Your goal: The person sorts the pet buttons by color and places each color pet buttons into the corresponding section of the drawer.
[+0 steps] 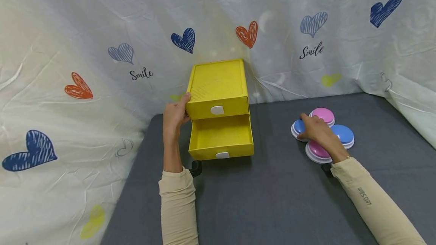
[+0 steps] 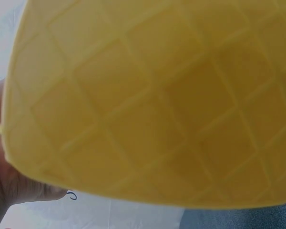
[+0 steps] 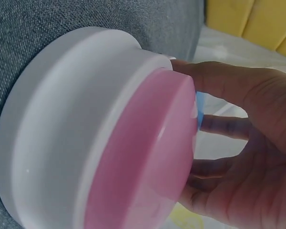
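Note:
A yellow two-drawer box (image 1: 218, 78) stands near the back cloth, its lower drawer (image 1: 221, 133) pulled out with nothing visible inside and its upper one closed. My left hand (image 1: 175, 114) grips its front left edge; in the left wrist view the yellow lattice side wall (image 2: 148, 95) hides most of that hand. At the right, my right hand (image 1: 318, 128) reaches over a cluster of dome-topped push buttons with white bases. Its thumb and fingers are around the left blue button (image 1: 299, 126). A pink button (image 3: 148, 157) fills much of the right wrist view.
Close around the right hand are a pink button (image 1: 323, 115) behind, a blue button (image 1: 343, 134) to the right and another pink button (image 1: 317, 151) in front. A dark grey cloth (image 1: 272, 199) covers the table. Behind hangs a white curtain (image 1: 211, 3) printed with hearts.

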`<state>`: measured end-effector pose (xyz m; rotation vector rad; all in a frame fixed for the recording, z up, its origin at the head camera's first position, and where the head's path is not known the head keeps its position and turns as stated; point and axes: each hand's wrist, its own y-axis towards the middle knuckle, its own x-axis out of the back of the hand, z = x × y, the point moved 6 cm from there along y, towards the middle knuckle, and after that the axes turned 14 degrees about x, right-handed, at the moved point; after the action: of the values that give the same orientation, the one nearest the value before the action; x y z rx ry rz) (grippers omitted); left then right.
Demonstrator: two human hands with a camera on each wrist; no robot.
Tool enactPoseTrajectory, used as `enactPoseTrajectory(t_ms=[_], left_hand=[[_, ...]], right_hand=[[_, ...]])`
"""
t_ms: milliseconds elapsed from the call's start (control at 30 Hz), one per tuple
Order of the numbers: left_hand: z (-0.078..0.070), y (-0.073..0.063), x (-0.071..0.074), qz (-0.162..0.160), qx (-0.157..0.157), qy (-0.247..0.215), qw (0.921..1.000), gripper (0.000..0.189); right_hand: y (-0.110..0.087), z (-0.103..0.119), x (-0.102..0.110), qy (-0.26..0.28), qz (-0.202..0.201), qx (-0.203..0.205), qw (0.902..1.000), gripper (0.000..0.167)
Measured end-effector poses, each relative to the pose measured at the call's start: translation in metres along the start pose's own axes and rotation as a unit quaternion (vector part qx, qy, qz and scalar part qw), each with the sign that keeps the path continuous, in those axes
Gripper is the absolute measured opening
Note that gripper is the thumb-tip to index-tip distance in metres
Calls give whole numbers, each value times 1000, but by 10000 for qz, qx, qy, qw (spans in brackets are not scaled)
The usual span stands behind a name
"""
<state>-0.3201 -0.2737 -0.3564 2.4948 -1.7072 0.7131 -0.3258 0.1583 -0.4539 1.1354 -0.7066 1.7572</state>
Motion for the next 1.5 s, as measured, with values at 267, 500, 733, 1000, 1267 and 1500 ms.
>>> enactPoseTrajectory(t_ms=[267,500,733,1000,1267,1500], left_hand=[[1,0,0,14,-10,-47,10000,64],[-1,-1,2,-63,-49,-84,9999,63],[0,0,4,-41,12,-87,10000,63],[1,0,3,-16,148,-61,9999,63],[2,0,2,33,192,-99,9998,64],[3,0,2,-20,223,-132,9997,64]], right_hand=[[-8,5,5,165,-471,340,9982,66],[-19,31,28,241,-1037,574,9927,64],[-38,90,63,707,-1556,808,9820,64],[-28,165,57,1010,-1611,1630,9681,64],[7,213,22,837,-1310,2071,9659,59],[42,232,-7,902,-746,2293,9663,53]])
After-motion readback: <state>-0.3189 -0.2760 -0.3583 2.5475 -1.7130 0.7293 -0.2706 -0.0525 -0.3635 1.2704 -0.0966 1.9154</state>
